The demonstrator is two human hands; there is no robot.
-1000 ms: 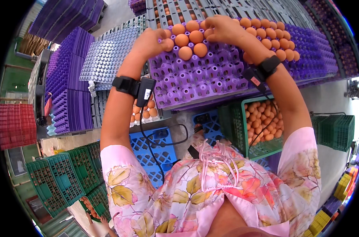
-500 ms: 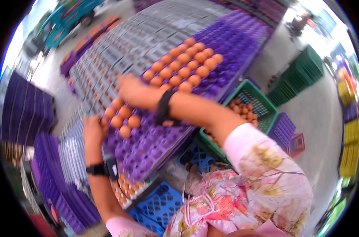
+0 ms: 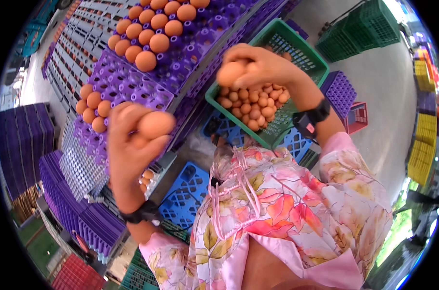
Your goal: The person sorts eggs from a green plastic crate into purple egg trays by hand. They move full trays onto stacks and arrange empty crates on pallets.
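My left hand (image 3: 125,154) is raised over the near purple egg tray (image 3: 135,82), its fingers curled around a brown egg (image 3: 156,124). A second egg shows partly below that one, between the fingers. Over the green plastic basket (image 3: 312,50), my right hand (image 3: 265,66) grips another brown egg (image 3: 230,74), tilted toward the left. Loose brown eggs (image 3: 253,104) lie heaped in the basket below it. Beside my left hand, a small group of eggs (image 3: 93,100) sits in the near tray. A larger block of eggs (image 3: 159,21) fills part of the farther purple tray.
Grey trays (image 3: 77,43) holding eggs are stacked at the far left. Purple tray stacks (image 3: 26,150) stand along the left side. Blue crates (image 3: 185,193) lie below, close to my body. Green crates (image 3: 359,31) and a red crate (image 3: 358,117) are to the right.
My right hand has moved from the trays to above the green basket and now holds an egg. My left hand has lifted off the tray edge, eggs in it. The view has shifted right.
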